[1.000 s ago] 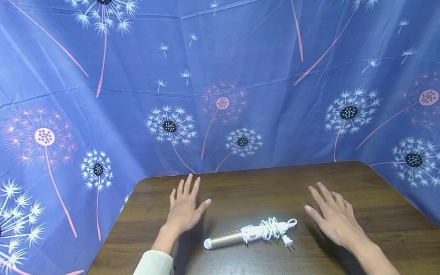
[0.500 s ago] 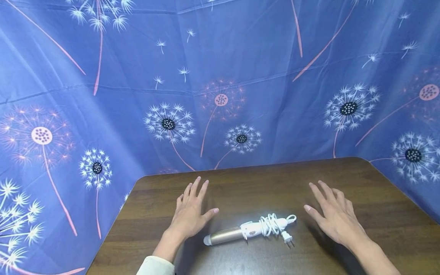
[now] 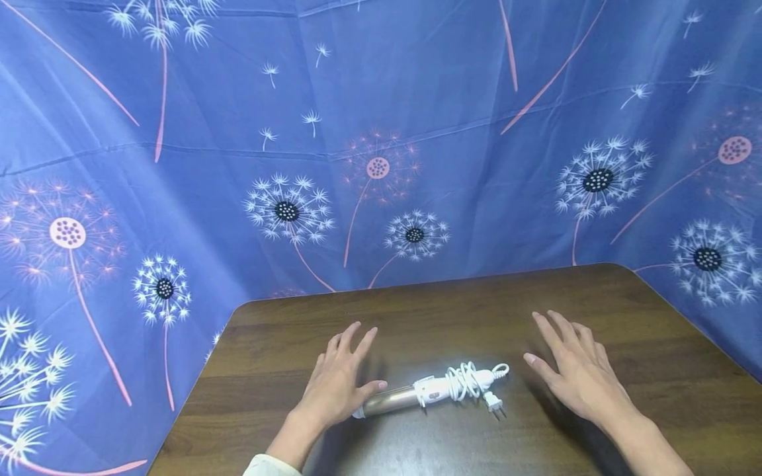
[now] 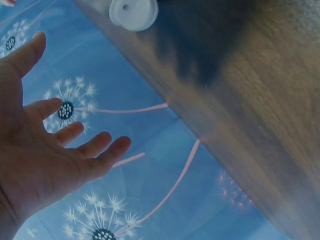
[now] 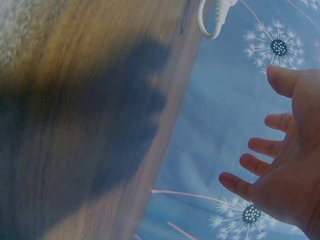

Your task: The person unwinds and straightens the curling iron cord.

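Observation:
A curling iron [image 3: 437,390] lies on the wooden table, its gold barrel to the left and its white handle to the right. Its white cord [image 3: 465,381] is wound round the handle, and the two-pin plug [image 3: 493,401] hangs loose at the near side. My left hand [image 3: 336,387] hovers at the barrel end with fingers spread, its thumb overlapping the barrel in the head view. In the left wrist view the white round tip [image 4: 134,14] shows apart from that hand. My right hand [image 3: 580,373] is held above the table to the right of the plug, fingers spread, holding nothing.
The brown wooden table [image 3: 440,317] has rounded far corners. Behind it and at both sides hangs a blue cloth [image 3: 476,165] printed with dandelions. Both hands cast shadows on the tabletop.
My left hand has moved right and nearer, toward the barrel end of the curling iron. The right hand has hardly moved. The head view has shifted slightly.

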Action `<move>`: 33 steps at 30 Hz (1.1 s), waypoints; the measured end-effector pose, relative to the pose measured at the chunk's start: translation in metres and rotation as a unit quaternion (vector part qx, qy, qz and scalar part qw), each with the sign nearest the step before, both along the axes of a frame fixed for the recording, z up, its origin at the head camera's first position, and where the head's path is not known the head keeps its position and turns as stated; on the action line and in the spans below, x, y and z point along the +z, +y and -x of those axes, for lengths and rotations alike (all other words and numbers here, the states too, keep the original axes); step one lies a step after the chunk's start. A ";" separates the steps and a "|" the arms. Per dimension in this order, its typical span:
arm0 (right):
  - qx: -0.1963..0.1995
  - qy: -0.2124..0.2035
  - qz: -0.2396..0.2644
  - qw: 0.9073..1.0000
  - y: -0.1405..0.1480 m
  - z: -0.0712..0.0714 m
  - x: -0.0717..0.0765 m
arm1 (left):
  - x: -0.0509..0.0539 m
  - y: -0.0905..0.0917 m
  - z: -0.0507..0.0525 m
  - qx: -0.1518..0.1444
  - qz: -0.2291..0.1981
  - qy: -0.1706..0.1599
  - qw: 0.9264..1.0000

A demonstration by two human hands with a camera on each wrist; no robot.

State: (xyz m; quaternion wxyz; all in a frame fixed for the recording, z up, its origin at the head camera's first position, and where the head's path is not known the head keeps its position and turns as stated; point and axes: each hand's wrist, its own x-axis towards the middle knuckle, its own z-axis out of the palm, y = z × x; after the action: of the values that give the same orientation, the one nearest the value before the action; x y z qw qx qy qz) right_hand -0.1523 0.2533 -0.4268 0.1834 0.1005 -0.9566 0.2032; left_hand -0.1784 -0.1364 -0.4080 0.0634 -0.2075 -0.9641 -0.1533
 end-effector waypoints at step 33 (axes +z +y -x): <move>-0.001 -0.022 0.002 1.000 -0.002 -0.013 0.001 | -0.024 0.025 -0.014 -0.075 0.140 0.011 0.987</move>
State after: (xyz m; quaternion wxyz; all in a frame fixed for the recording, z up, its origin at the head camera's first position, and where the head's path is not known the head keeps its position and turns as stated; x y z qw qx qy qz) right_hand -0.1394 0.2517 -0.4257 0.1625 0.0943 -0.9602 0.2068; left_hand -0.1643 -0.1116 -0.4322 0.0322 -0.2878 -0.9570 -0.0187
